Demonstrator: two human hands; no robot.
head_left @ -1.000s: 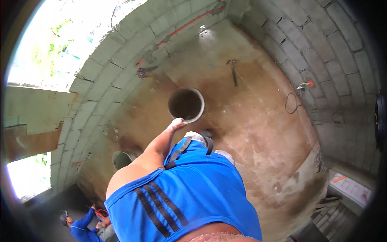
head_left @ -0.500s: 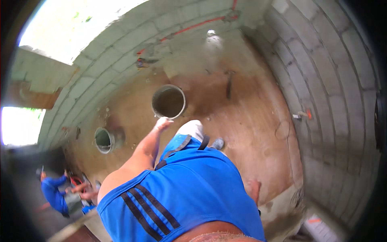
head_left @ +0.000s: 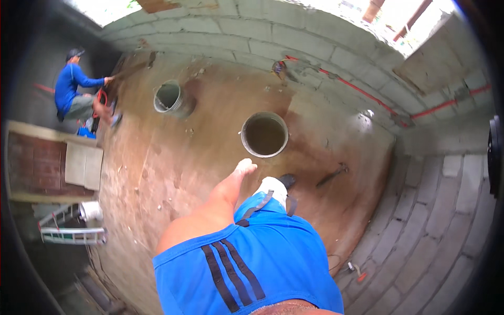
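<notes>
A co-worker [head_left: 68, 90] is low at far left. Below, a ladder [head_left: 73, 230] is near a white pail [head_left: 93, 211]. Farther right, the side bucket [head_left: 184, 105] stands on the floor [head_left: 152, 168]. The left hand [head_left: 245, 167] is just beside the near rim of the centre bucket [head_left: 264, 156], mouth upward at mid-floor; its grip cannot be told. A hammer [head_left: 332, 175] lies to the right. The right hand is out of view, grip unknown.

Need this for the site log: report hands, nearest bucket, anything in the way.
Left hand by nearest bucket, grip unclear; right hand out of view. Bucket mouth up. Hammer on floor to its right, possible trip hazard.
</notes>
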